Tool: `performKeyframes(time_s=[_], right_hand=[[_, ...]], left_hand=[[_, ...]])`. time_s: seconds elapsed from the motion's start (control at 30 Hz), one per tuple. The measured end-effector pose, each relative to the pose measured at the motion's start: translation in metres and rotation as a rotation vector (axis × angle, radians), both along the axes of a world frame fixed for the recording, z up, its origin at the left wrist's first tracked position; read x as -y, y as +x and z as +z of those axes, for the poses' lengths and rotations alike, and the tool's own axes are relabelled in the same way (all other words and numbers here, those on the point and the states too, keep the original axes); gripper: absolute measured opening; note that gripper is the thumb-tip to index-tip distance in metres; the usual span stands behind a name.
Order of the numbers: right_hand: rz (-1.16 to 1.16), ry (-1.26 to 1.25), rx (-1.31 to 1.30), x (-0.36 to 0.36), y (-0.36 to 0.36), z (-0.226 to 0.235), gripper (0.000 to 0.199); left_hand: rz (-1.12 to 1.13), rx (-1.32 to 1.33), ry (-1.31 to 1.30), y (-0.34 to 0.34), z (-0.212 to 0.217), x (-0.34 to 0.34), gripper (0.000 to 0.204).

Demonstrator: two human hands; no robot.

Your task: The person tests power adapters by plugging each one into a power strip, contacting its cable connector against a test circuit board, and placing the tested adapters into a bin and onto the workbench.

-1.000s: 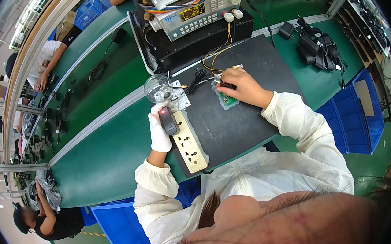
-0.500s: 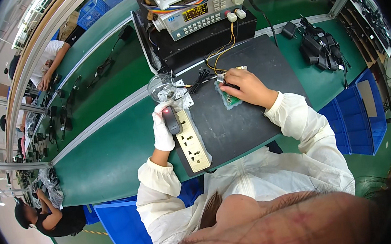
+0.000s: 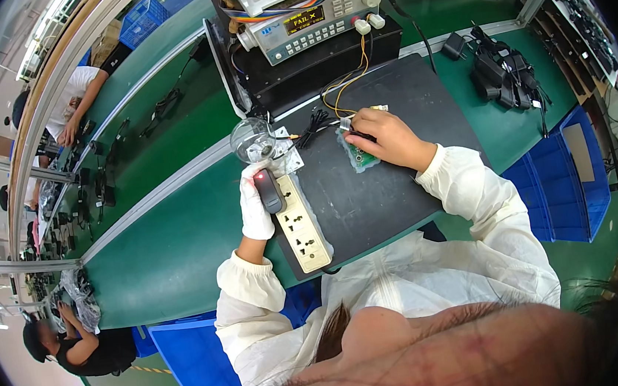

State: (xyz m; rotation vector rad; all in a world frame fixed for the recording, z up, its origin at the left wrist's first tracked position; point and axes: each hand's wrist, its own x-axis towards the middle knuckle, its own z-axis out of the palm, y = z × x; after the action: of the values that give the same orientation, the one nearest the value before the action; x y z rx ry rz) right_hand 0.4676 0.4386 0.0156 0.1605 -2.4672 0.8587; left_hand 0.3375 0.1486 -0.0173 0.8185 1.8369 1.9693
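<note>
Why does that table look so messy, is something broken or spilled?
Nothing looks broken or spilled. The black mat lies slanted across the green bench, and the power strip hangs over the mat's edge. The left hand holds a dark scanner; the right hand presses on a green circuit board.

head-worn fisheye, looking down, near workbench (image 3: pixel 181 257)

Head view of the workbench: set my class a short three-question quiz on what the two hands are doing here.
1. True or false: the left hand wears a white glove.
2. What does the right hand rest on? A) green circuit board B) power strip C) blue bin
3. Fill in: the left hand holds a dark ____ at the power strip's upper end.

Key: 1 true; 2 A; 3 plug-in adapter, its exact kind hard to tell.
</note>
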Motion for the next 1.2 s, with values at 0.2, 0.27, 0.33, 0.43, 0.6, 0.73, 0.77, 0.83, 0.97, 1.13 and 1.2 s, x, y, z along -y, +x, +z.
performKeyframes(time_s=[0.2,0.27,0.33,0.43,0.6,0.73,0.77,0.83,0.97,1.13,1.2], right_hand=[[-0.054,-0.026,-0.096,0.001,-0.001,-0.009,0.018],[-0.081,-0.032,-0.102,-0.001,-0.002,-0.014,0.02],[-0.084,-0.03,-0.115,-0.001,-0.004,-0.017,0.02],[-0.086,-0.027,-0.124,0.001,-0.004,-0.014,0.02],[-0.075,-0.014,-0.134,-0.002,-0.004,-0.018,0.02],[-0.086,-0.12,-0.161,-0.001,-0.003,-0.011,0.019],[-0.113,-0.235,-0.175,0.001,-0.002,-0.008,0.018],[-0.1,-0.311,-0.157,0.01,-0.006,-0.006,0.017],[-0.088,-0.272,-0.07,0.008,-0.006,-0.01,0.017],[-0.099,-0.159,-0.061,0.005,-0.005,-0.016,0.02],[-0.098,-0.143,-0.04,0.004,-0.005,-0.015,0.021]], left_hand=[[0.083,-0.208,-0.125,0.006,0.008,-0.002,0.055],[0.061,-0.254,-0.117,0.006,0.007,-0.002,0.054],[0.039,-0.215,-0.087,0.003,0.002,-0.001,0.051],[0.018,-0.177,-0.062,0.001,-0.001,0.002,0.048],[0.042,-0.235,-0.113,-0.001,0.001,0.0,0.049],[0.035,-0.167,-0.093,0.003,0.008,-0.001,0.047],[0.028,-0.196,-0.107,0.002,0.008,-0.001,0.047],[0.021,-0.227,-0.119,0.002,0.01,-0.001,0.047],[0.019,-0.184,-0.107,0.005,0.011,0.0,0.047],[0.027,-0.206,-0.119,0.005,0.013,-0.001,0.047],[0.035,-0.23,-0.111,0.002,0.008,0.0,0.048]])
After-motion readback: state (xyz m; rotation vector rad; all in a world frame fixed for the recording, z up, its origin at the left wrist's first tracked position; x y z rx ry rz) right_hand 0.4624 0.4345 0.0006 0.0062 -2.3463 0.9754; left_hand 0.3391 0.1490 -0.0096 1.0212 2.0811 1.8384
